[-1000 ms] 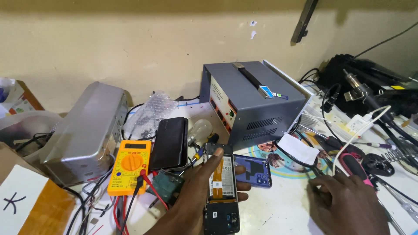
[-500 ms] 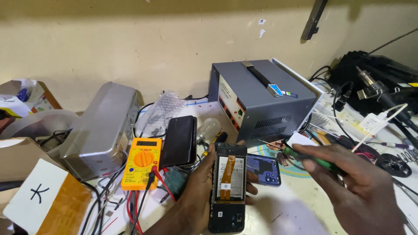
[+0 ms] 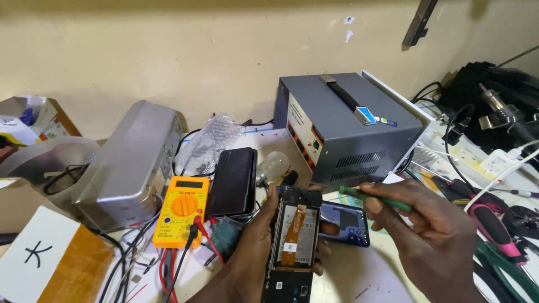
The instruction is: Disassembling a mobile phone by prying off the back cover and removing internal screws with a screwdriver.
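The left hand (image 3: 252, 247) is gripping an opened phone (image 3: 295, 241) by its long edges, thumb on the left side and fingertips curling around the right, holding it above the counter (image 3: 359, 275) with its bared inside facing up. The phone's long axis is running nearly straight away from the person, tipped slightly, with its top end pointing toward the grey power supply box (image 3: 345, 126). The right hand (image 3: 432, 230) is pinching a green-handled screwdriver (image 3: 373, 197) between thumb and fingers, closed around the handle; the tool is lying almost level and pointing left, its tip sitting just beside the phone's upper right corner. So the right hand is standing to the right of the phone and slightly beyond it, the tool crossing the phone's axis at about a right angle. A second phone with a blue back (image 3: 345, 223) is lying on the counter between the two hands. A yellow multimeter (image 3: 182, 210) and a black phone (image 3: 233, 180) are resting to the left.
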